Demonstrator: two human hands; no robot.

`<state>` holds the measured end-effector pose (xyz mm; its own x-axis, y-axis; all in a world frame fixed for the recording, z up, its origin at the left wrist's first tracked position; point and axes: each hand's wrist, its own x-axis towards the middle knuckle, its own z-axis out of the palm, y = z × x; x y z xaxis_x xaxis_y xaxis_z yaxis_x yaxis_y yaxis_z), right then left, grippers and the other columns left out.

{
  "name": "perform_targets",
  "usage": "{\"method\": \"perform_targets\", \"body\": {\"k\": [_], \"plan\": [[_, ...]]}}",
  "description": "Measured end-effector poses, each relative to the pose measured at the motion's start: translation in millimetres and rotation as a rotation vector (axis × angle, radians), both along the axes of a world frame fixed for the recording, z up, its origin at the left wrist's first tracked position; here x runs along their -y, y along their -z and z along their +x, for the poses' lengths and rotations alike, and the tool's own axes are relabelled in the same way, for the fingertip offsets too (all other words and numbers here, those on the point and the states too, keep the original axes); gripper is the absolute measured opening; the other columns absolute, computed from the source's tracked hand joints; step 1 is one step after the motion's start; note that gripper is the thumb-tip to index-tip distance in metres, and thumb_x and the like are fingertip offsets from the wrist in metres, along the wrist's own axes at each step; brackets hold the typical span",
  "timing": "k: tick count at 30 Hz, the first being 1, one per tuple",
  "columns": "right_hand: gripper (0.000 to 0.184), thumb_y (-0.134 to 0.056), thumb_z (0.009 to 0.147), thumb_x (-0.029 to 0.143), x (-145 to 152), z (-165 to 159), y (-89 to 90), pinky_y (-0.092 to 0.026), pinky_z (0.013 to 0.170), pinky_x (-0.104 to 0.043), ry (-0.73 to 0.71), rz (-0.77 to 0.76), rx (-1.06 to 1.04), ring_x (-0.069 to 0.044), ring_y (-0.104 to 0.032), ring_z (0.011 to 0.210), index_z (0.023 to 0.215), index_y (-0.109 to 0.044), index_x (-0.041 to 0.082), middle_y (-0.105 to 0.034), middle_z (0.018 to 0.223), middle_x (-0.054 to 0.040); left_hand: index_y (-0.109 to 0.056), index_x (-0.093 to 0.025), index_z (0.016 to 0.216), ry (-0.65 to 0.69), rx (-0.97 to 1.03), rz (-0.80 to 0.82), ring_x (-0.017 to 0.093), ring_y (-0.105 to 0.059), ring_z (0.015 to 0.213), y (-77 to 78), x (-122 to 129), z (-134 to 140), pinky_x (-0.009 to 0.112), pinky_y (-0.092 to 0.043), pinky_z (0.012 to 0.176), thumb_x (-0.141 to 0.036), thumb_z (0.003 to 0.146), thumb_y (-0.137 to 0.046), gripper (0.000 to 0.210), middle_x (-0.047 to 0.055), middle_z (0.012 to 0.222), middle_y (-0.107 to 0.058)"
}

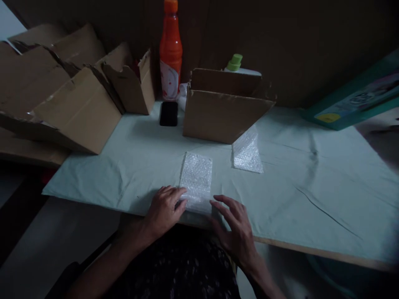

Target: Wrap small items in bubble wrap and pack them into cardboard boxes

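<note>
A clear sheet of bubble wrap (197, 171) lies flat near the table's front edge, its lower part looking doubled over. My left hand (166, 207) is at the sheet's left edge, with curled fingers and thumb pressing on it. At the lower right corner is my right hand (235, 222), fingers apart and nothing in them; its thumb is blurred. A second piece of bubble wrap (248, 153) lies farther back to the right, partly hidden by an upright open cardboard box (218, 116).
A black phone (168, 113) lies before an orange bottle (171, 54). Several open cardboard boxes (84, 108) crowd the left side. A green-capped container (234, 62) stands behind the middle box, and a teal box (352, 99) is at the right. Pale cloth (296, 187) covers the table.
</note>
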<state>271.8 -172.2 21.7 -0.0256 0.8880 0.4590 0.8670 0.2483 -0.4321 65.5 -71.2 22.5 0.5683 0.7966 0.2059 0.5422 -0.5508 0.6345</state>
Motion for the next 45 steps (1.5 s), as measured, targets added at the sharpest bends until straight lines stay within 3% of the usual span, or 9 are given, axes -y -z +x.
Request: {"method": "perform_targets", "body": {"k": [5,9,12,16,23,28,32,39,45], "plan": [[0.031,-0.060,0.093,0.018,-6.4,-9.3,2.9,-0.046,0.093,-0.048,-0.078,-0.072,0.121,-0.030,-0.060,0.120,0.122,-0.061,0.025,-0.070,0.126,-0.0088,-0.067,-0.018,0.112,-0.045,-0.001,0.126,0.025,-0.065,0.095,5.1,-3.7,6.0,0.041,-0.053,0.089,-0.022,0.093,-0.058,0.022,0.010,0.100,-0.072],[0.028,-0.055,0.095,0.013,-16.4,-9.5,5.1,-0.048,0.089,-0.045,-0.086,-0.053,0.002,-0.026,-0.066,0.106,0.120,-0.062,0.023,-0.076,0.107,-0.0068,-0.061,-0.017,0.126,0.082,0.128,0.149,0.027,-0.058,0.118,-1.5,7.4,-4.7,0.043,-0.048,0.103,-0.021,0.090,-0.062,0.037,0.014,0.124,-0.065],[0.027,-0.055,0.095,0.017,-18.2,-6.1,4.5,-0.052,0.081,-0.042,-0.107,-0.082,-0.097,-0.025,-0.068,0.095,0.121,-0.060,0.024,-0.075,0.101,-0.0071,-0.060,-0.019,0.128,0.129,0.161,0.068,0.025,-0.060,0.114,-3.5,11.7,-8.7,0.040,-0.049,0.101,-0.013,0.089,-0.056,0.040,0.010,0.116,-0.069],[0.033,-0.059,0.093,0.023,-17.0,-2.3,3.8,-0.051,0.086,-0.045,-0.022,-0.008,-0.027,-0.029,-0.063,0.109,0.127,-0.056,0.023,-0.069,0.120,-0.0124,-0.060,-0.018,0.128,0.033,0.118,0.001,0.024,-0.062,0.103,1.6,0.0,-0.3,0.038,-0.052,0.092,-0.016,0.091,-0.054,0.038,0.010,0.107,-0.071],[0.036,-0.058,0.092,0.017,-35.7,-8.0,8.5,-0.045,0.096,-0.049,-0.065,-0.080,0.209,-0.033,-0.053,0.129,0.127,-0.060,0.021,-0.064,0.136,-0.0121,-0.061,-0.017,0.125,-0.063,0.077,0.190,0.027,-0.057,0.117,13.9,-18.6,10.2,0.044,-0.049,0.102,-0.023,0.093,-0.057,0.033,0.014,0.126,-0.062],[0.024,-0.052,0.098,0.018,-42.2,-6.7,0.1,-0.048,0.088,-0.042,-0.108,-0.032,0.051,-0.025,-0.066,0.102,0.119,-0.064,0.021,-0.076,0.106,-0.0077,-0.056,-0.016,0.130,0.031,0.123,0.056,0.025,-0.057,0.117,2.0,-4.5,-4.4,0.042,-0.049,0.102,-0.021,0.090,-0.059,0.040,0.011,0.123,-0.065],[0.023,-0.052,0.101,0.028,-35.2,-3.1,-3.4,-0.050,0.079,-0.038,-0.137,-0.115,-0.033,-0.022,-0.066,0.089,0.120,-0.062,0.021,-0.075,0.100,-0.0072,-0.057,-0.016,0.129,-0.010,0.113,-0.016,0.023,-0.061,0.107,-5.8,1.7,-9.6,0.039,-0.053,0.094,-0.021,0.091,-0.057,0.038,0.010,0.113,-0.069],[0.040,-0.052,0.098,0.043,-48.2,4.3,12.6,-0.048,0.091,-0.047,0.111,-0.115,0.191,-0.033,-0.057,0.120,0.128,-0.059,0.017,-0.064,0.132,-0.0163,-0.061,-0.013,0.123,-0.120,-0.049,0.139,0.028,-0.058,0.107,4.0,-15.4,6.2,0.048,-0.052,0.096,-0.024,0.090,-0.058,0.035,0.013,0.115,-0.067],[0.027,-0.061,0.093,0.044,-52.2,2.2,21.1,-0.050,0.093,-0.050,0.028,-0.100,0.088,-0.035,-0.057,0.124,0.103,-0.061,0.019,-0.064,0.131,-0.0171,-0.059,-0.015,0.127,-0.116,0.015,0.135,0.030,-0.053,0.124,15.2,-16.5,6.7,0.050,-0.045,0.109,-0.023,0.089,-0.057,0.039,0.014,0.125,-0.063]]}}
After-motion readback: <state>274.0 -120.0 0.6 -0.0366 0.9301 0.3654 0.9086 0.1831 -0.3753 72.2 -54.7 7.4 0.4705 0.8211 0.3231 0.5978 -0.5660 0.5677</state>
